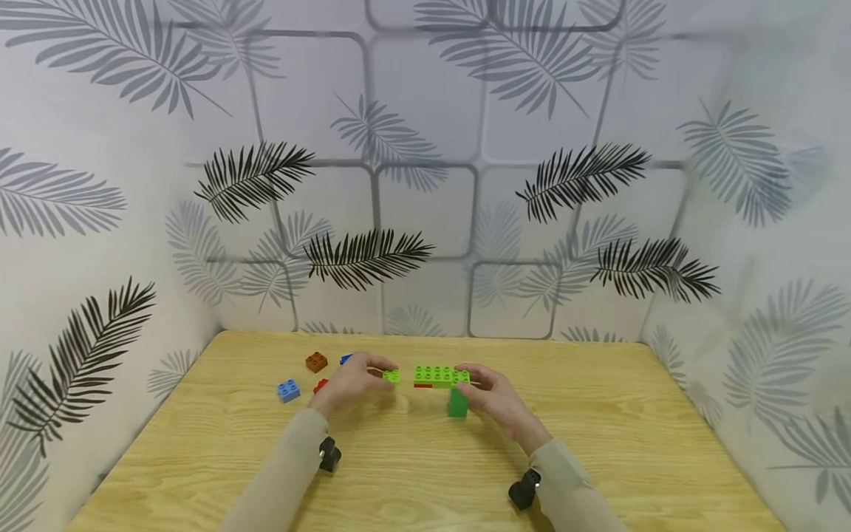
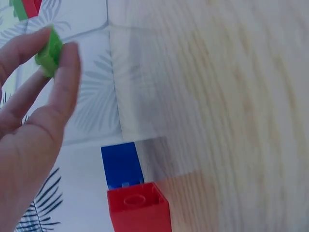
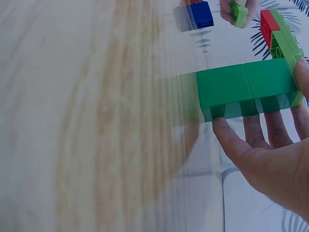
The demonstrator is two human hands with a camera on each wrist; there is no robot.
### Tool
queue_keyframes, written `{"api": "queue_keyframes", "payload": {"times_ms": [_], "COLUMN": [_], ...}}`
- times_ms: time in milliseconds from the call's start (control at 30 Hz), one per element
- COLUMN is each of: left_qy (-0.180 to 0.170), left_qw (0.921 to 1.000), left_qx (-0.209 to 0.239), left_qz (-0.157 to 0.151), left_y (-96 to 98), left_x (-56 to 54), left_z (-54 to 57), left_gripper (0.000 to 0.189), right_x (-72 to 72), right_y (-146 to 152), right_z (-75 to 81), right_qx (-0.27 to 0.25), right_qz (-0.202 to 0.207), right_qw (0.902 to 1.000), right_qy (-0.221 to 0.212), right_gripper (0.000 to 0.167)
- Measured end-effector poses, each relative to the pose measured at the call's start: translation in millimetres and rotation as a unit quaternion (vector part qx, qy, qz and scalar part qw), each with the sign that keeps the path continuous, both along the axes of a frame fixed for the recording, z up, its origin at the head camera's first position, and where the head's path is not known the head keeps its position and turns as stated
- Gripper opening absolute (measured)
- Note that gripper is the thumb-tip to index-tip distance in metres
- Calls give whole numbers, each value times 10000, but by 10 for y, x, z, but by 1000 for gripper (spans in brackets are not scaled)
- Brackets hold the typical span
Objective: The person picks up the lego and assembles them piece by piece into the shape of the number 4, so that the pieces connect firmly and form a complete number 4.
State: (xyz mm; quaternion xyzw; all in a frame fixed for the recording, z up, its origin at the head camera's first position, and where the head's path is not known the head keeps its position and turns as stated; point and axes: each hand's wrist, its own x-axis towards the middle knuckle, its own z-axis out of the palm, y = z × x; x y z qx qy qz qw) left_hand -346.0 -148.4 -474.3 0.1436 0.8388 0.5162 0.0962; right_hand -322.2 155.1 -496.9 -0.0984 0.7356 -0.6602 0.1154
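My left hand [image 1: 354, 384] pinches a small lime-green toy building brick [image 1: 391, 377] between thumb and fingers, held above the table. To its right stands a brick structure: a column of two stacked dark green bricks [image 3: 246, 89], topped by a long lime-green studded part [image 1: 433, 375]. Under the left overhang of that top is a red brick [image 1: 422, 386]. My right hand [image 1: 499, 403] grips the structure at its right end, fingers behind the green column and thumb near the top. A gap separates the small lime brick from the structure.
Left of my left hand, a light blue brick [image 1: 289, 390] and a brown brick [image 1: 316, 361] lie on the wooden table [image 1: 399, 473]. A red brick [image 2: 140, 208] and a dark blue brick [image 2: 121, 164] are partly hidden behind that hand in the head view. Patterned walls [image 1: 425, 295] border the table.
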Motion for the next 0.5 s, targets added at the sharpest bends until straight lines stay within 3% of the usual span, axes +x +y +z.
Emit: {"api": "queue_keyframes", "payload": {"times_ms": [367,500], "left_qy": [350,512], "left_qw": [9962,9940], "left_qx": [676,886], "left_qz": [431,385], "left_y": [156,191], "left_x": [26,25], "left_z": [35,41], "left_gripper": [37,35], "right_x": [0,0], "right_y": [-7,-1], "right_z": [8,-3], "right_qx": [14,68], "right_qz": [10,25], "right_qw": [10000,10000], "right_qy": [-18,0], "right_gripper": [49,49]}}
